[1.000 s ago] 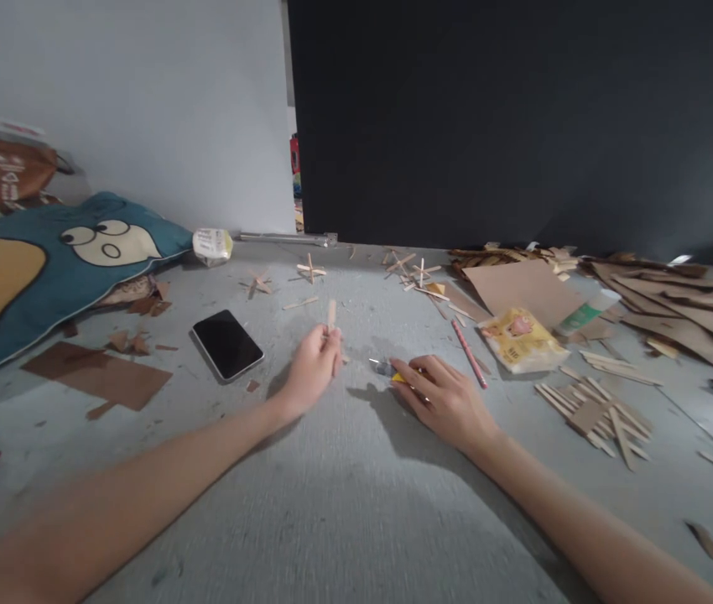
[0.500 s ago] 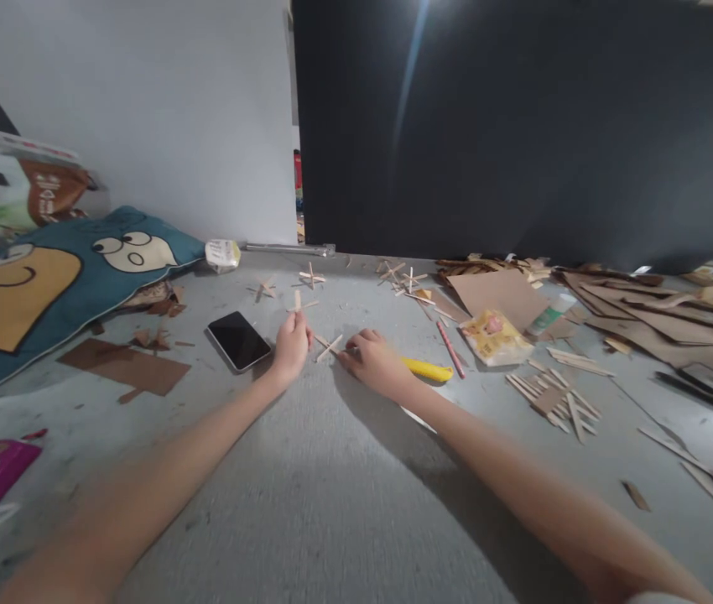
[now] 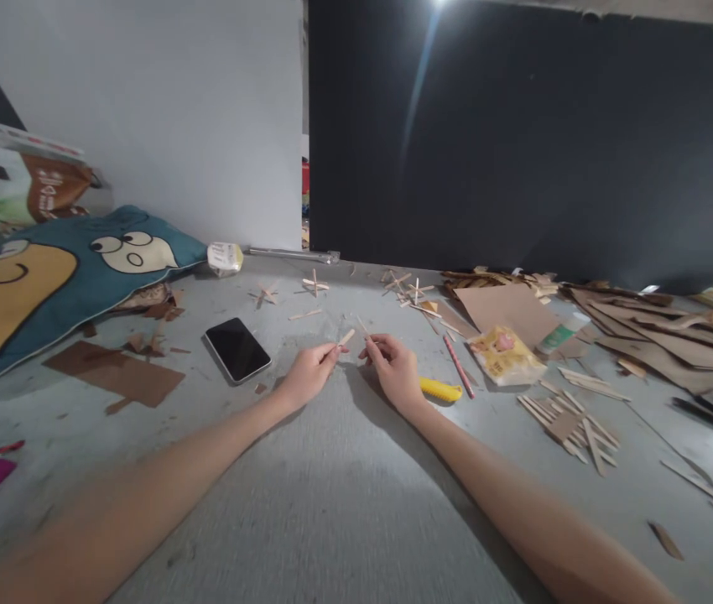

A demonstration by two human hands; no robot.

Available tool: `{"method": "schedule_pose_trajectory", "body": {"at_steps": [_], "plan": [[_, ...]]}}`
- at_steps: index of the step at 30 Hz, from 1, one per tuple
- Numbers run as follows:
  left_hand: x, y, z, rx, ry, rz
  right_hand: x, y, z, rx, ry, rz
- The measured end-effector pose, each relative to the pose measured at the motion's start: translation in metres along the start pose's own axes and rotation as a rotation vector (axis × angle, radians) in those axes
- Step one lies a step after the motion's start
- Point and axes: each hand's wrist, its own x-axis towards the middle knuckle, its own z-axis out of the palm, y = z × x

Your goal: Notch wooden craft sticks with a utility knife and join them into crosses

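My left hand (image 3: 312, 373) is closed, its fingertips pinching a pale wooden craft stick (image 3: 347, 337) that points up and right. Just right of it, my right hand (image 3: 392, 369) pinches a thinner-looking wooden stick (image 3: 361, 325) between thumb and fingers. The two sticks are close but look apart. Another loose stick (image 3: 304, 315) lies flat on the grey table beyond my left hand. Farther back stand small star-shaped pieces of crossed sticks (image 3: 314, 285), with several more crossed sticks (image 3: 398, 283) to the right. A yellow cutter (image 3: 441, 389) lies beside my right wrist.
A phone (image 3: 238, 349) lies left of my left hand. On the right are a red patterned pencil (image 3: 459, 366), a yellow packet (image 3: 505, 356), a glue stick (image 3: 563, 334), a pile of sticks (image 3: 574, 428) and cardboard (image 3: 507, 310). A blue cushion (image 3: 98, 252) rests at far left.
The crossed sticks between my hands are no longer on the table there. My right hand has lifted and holds a stick; my left hand has moved right and lower with a stick pinched.
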Motion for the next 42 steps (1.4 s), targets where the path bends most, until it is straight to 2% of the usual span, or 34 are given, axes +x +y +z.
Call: {"method": "schedule_pose_trajectory", "body": {"at_steps": [3, 12, 15, 19, 23, 25, 29, 34, 38, 42], "plan": [[-0.002, 0.005, 0.000, 0.094, 0.009, 0.044, -0.003, -0.003, 0.001, 0.073, 0.035, -0.029], [-0.005, 0.009, 0.002, 0.249, 0.033, 0.150, -0.008, -0.006, 0.000, -0.018, 0.088, -0.093], [-0.005, 0.007, 0.003, 0.255, 0.037, 0.158, -0.009, -0.006, -0.001, -0.060, 0.130, -0.161], [-0.004, 0.009, 0.001, 0.112, 0.017, 0.081, -0.010, -0.006, -0.001, -0.113, 0.154, -0.275], [0.000, 0.010, -0.003, -0.232, -0.116, -0.116, -0.010, -0.004, 0.000, -0.121, 0.156, -0.312], [0.002, 0.009, -0.004, -0.316, -0.165, -0.147, -0.010, -0.003, 0.001, -0.123, 0.146, -0.315], [0.003, 0.006, -0.004, -0.332, -0.205, -0.142, -0.010, -0.002, 0.000, -0.114, 0.142, -0.371], [0.002, 0.003, -0.003, -0.284, -0.227, -0.136, -0.010, 0.000, 0.000, -0.174, 0.152, -0.516], [0.003, 0.002, -0.003, -0.292, -0.250, -0.166, -0.013, -0.001, 0.001, -0.220, 0.078, -0.603], [0.004, 0.001, -0.002, -0.332, -0.267, -0.146, -0.016, -0.001, 0.001, -0.209, 0.031, -0.604]]}}
